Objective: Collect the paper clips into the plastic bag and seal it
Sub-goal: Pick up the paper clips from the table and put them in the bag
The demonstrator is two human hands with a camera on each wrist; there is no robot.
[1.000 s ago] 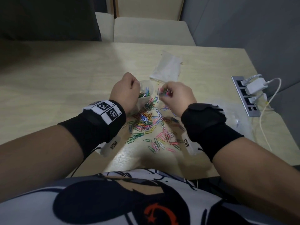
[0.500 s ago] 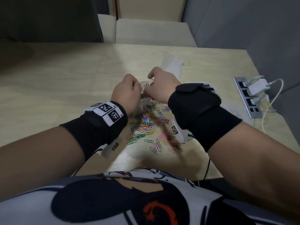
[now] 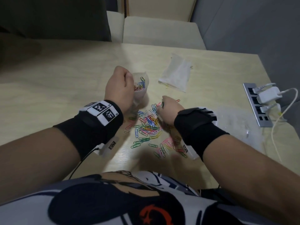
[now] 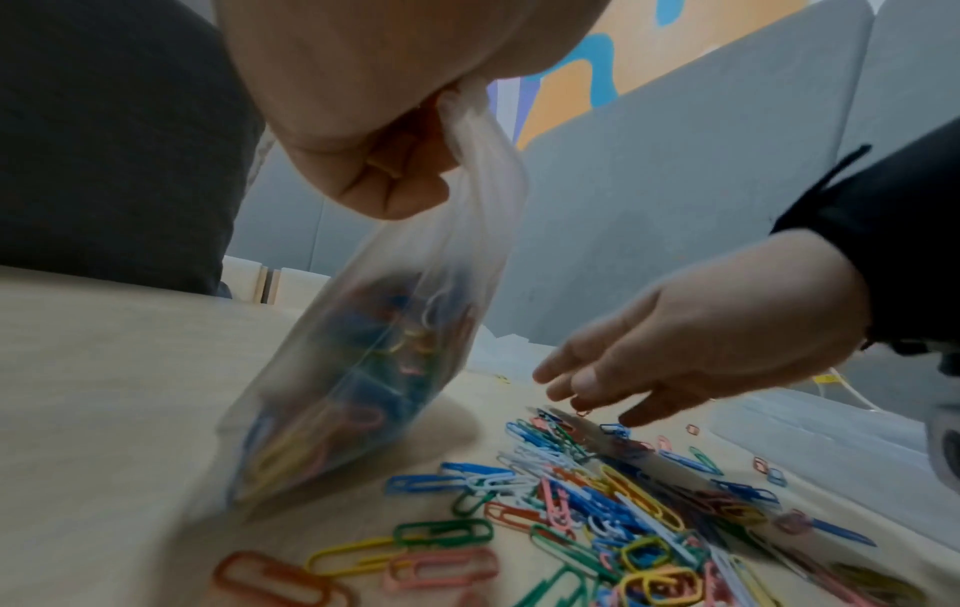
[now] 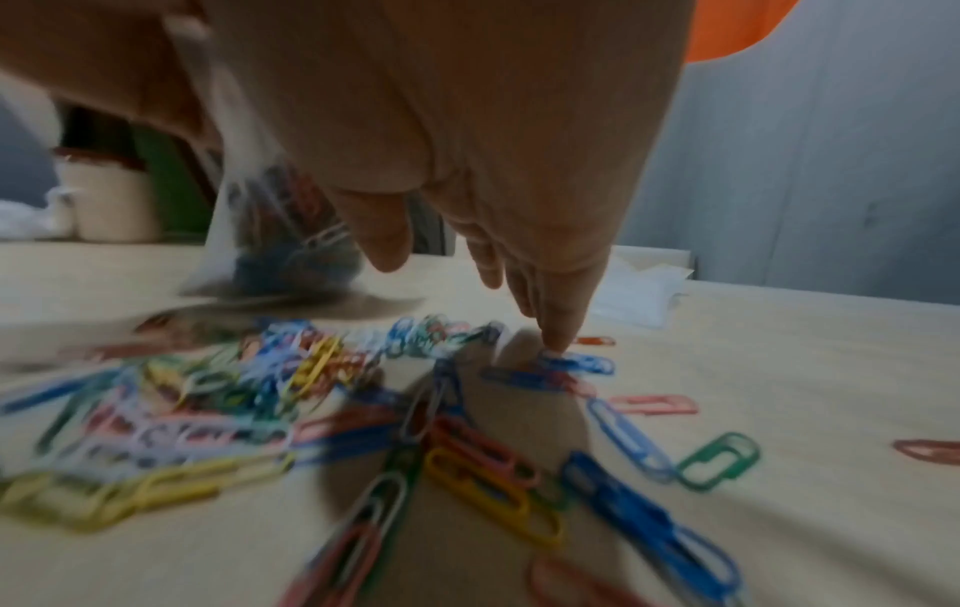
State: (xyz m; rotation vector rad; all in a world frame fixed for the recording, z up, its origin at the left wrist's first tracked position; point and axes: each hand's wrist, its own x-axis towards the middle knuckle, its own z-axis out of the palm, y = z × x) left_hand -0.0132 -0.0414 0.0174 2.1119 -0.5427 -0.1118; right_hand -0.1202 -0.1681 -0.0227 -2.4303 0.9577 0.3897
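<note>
My left hand (image 3: pixel 121 88) grips the top edge of a clear plastic bag (image 3: pixel 140 93) and holds it upright on the table; the bag (image 4: pixel 364 390) is partly filled with coloured paper clips. A loose pile of coloured paper clips (image 3: pixel 148 125) lies just right of the bag. My right hand (image 3: pixel 164 108) is lowered over the far side of the pile, its fingers (image 5: pixel 558 328) straight and pointing down, one tip touching a blue clip (image 5: pixel 576 363). In the left wrist view the right hand (image 4: pixel 623 382) hovers spread above the clips (image 4: pixel 597 493).
A second, flat whitish bag (image 3: pixel 177 73) lies farther back on the wooden table (image 3: pixel 65 88). A power strip (image 3: pixel 258 104) with white chargers and cables sits at the right edge, with crumpled clear plastic (image 3: pixel 235 125) beside it. Stray clips (image 5: pixel 719 460) are scattered around.
My right hand carried clips to the bag's mouth, then dropped back right and down to the pile with straight fingers. The left hand kept hold of the bag, which shows more clips.
</note>
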